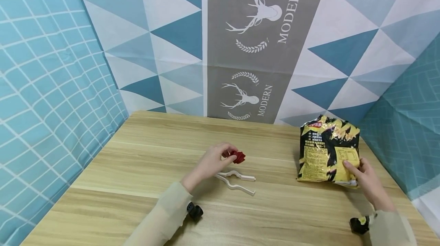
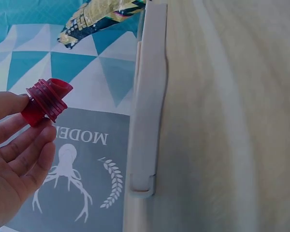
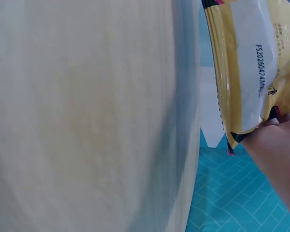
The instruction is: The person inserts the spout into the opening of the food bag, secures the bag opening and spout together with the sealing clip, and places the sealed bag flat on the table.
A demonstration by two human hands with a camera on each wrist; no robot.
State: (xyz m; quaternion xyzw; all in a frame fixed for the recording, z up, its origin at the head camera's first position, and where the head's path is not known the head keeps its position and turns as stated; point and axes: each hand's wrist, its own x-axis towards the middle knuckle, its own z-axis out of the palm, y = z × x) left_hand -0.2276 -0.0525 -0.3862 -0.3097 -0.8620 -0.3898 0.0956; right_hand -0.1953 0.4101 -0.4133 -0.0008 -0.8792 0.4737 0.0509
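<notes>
Between thumb and fingertips, my left hand [image 1: 211,161] pinches a small red plastic spout [image 1: 238,157] above the table. The left wrist view shows its ridged collar and slanted open tip [image 2: 48,100]. Just in front of that hand, a white hinged plastic clip [image 1: 245,177] lies spread on the wood, its hinge end partly hidden by the wrist. On the right, my right hand [image 1: 368,180] grips the lower right side of a black and yellow snack bag [image 1: 316,158], thumb on its printed face. The bag is upright; in the right wrist view its yellow edge [image 3: 224,87] appears raised off the table.
The wooden table [image 1: 137,154] ends at a patterned cloth backdrop [image 1: 178,47]. Blue tiled cloth [image 1: 51,85] hangs along the left side, and teal cloth [image 1: 412,123] along the right, close to the bag and right hand. Black wrist cameras [image 1: 195,212] sit at both sleeves.
</notes>
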